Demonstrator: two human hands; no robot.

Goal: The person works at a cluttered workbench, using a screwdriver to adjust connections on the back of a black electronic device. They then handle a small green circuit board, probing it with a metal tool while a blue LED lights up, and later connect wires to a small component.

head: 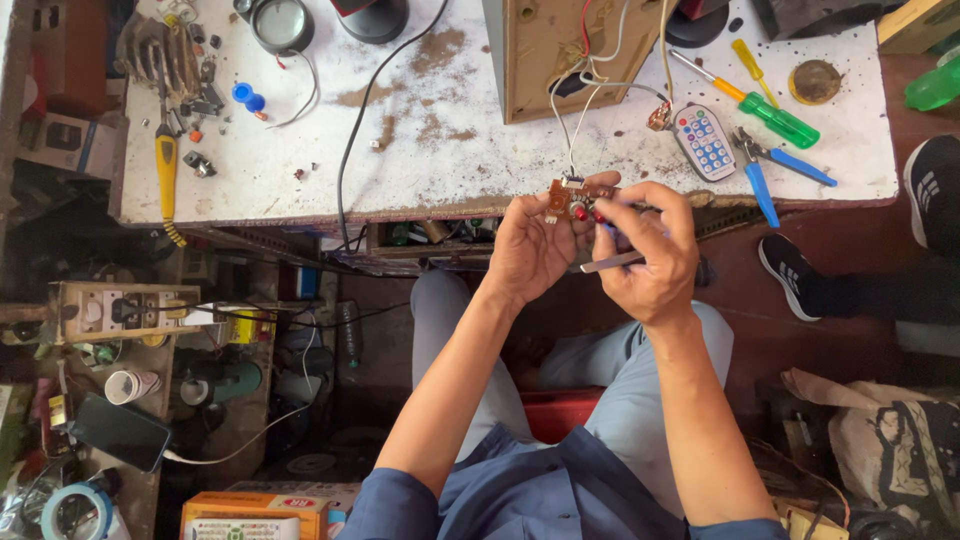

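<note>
My left hand [532,245] holds a small brown circuit board [566,197] with red parts, just in front of the white workbench's edge [300,205]. Thin wires [575,120] run from the board up to a wooden box [560,50] on the bench. My right hand [650,255] grips a slim metal tool [610,263], tweezers or a small driver, its tip against the board. Both forearms reach up from my lap; I sit in blue clothes.
On the bench lie a small grey remote [704,141], a green-handled screwdriver [765,110], blue-handled pliers [760,170], a yellow-handled tool [165,165] and a black cable [360,120]. Another person's black shoes [795,275] stand at right. Cluttered shelves with a phone [120,432] fill the left.
</note>
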